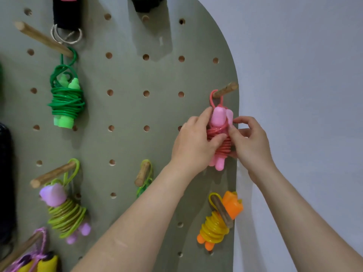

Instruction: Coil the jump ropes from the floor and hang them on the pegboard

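A coiled pink jump rope [219,122] with pale pink handles hangs by a red loop from a wooden peg [225,89] near the right edge of the grey-green pegboard [127,110]. My left hand [194,140] grips the coil from the left, thumb across the red turns. My right hand [249,140] pinches the coil's right side with thumb and fingertips. The lower handle ends stick out below both hands.
Other coiled ropes hang on pegs: a green one [66,101], a yellow-green one with lilac handles [64,213], an orange and yellow one [220,222], and a pink cord with yellow handles [39,262]. A short peg [142,173] holds a green loop. A white wall [304,75] lies right.
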The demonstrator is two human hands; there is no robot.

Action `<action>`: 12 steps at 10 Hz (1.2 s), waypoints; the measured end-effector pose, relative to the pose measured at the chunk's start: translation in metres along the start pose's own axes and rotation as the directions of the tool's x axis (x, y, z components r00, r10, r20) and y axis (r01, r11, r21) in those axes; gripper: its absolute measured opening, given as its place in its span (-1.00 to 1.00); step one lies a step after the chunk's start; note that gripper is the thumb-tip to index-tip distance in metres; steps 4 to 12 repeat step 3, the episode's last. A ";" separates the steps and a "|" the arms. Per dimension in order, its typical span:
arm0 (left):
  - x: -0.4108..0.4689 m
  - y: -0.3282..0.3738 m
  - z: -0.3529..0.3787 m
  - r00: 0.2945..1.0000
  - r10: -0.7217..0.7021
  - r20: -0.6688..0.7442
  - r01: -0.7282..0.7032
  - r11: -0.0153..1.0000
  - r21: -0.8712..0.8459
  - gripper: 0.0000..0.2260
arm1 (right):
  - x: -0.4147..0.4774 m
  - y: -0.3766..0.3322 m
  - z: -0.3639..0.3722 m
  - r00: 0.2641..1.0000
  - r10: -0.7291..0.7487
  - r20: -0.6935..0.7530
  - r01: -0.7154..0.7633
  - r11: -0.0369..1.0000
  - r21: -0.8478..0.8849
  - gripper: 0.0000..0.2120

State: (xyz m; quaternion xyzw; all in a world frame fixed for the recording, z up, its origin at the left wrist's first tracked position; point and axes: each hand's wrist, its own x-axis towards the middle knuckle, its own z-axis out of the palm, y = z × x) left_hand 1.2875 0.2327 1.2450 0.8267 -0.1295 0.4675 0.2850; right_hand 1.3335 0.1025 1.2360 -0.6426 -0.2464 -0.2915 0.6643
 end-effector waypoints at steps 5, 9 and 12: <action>-0.079 0.012 -0.054 0.984 0.142 -0.103 -0.135 0.988 0.071 -0.81 | -0.072 -0.007 0.019 0.972 -0.182 -0.148 0.125 0.936 -0.328 -0.59; -0.079 0.012 -0.054 0.984 0.142 -0.103 -0.135 0.988 0.071 -0.81 | -0.072 -0.007 0.019 0.972 -0.182 -0.148 0.125 0.936 -0.328 -0.59; -0.079 0.012 -0.054 0.984 0.142 -0.103 -0.135 0.988 0.071 -0.81 | -0.072 -0.007 0.019 0.972 -0.182 -0.148 0.125 0.936 -0.328 -0.59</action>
